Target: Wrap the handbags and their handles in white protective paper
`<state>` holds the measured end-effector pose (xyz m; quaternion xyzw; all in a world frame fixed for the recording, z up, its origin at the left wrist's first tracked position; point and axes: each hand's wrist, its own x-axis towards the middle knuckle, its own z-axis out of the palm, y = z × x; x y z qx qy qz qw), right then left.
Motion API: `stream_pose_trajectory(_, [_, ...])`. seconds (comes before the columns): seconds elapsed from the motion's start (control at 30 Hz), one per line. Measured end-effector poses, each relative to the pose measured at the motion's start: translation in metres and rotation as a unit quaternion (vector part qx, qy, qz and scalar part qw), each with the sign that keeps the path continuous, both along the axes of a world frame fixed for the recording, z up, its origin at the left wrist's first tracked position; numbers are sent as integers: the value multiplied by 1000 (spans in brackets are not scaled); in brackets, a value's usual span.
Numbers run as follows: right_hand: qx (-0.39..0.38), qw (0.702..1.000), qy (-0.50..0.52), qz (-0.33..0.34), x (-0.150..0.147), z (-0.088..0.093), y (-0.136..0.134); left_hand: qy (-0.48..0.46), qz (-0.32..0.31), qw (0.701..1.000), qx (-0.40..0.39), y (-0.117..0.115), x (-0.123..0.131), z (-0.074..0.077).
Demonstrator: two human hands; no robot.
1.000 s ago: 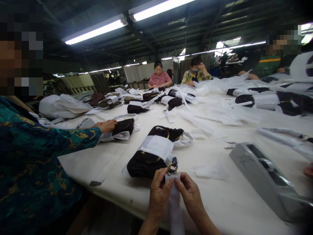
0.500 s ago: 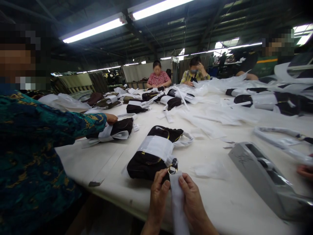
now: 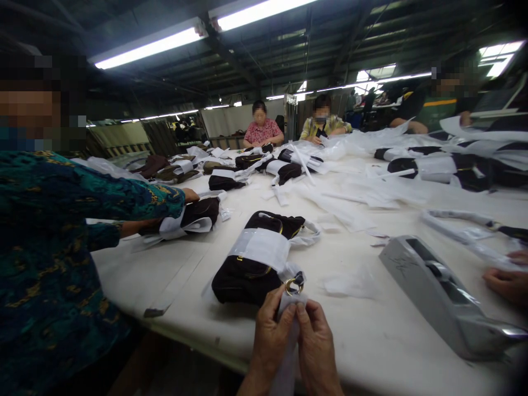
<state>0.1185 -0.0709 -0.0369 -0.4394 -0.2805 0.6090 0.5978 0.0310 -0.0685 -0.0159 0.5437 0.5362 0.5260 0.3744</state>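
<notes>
While the white strip is running up to the gold ring, the left hand and right hand are pinching its top narrowly between thumbs and fingers. Matched, light pressure is probably keeping its edges even. Just beyond, the black bag is lying on the bench; a grey dispenser is standing rightward.

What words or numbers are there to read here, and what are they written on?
None that I can read for sure.
Gray tape dispenser: dark marks that look handwritten, too blurred to read.
Black bag by the hands: a tiny yellow mark, too small to tell whether it is a letter.
</notes>
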Motion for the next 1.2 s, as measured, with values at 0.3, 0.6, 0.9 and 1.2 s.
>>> stream_pose_trajectory(0.3, [14,998,-53,30,6,-4,-5,-71,-17,997,-41,0,-3,1])
stream_pose_trajectory(0.6, [43,983,-134,121,43,20,29,-5,-58,998,-38,2,-7,8])
stream_pose_trajectory(0.9, [65,985,-53,152,38,23,38,12,-48,998,-35,3,-8,5])
stream_pose_trajectory(1.2, [85,978,-87,167,37,17,20,-3,-14,1000,-28,4,2,-1])
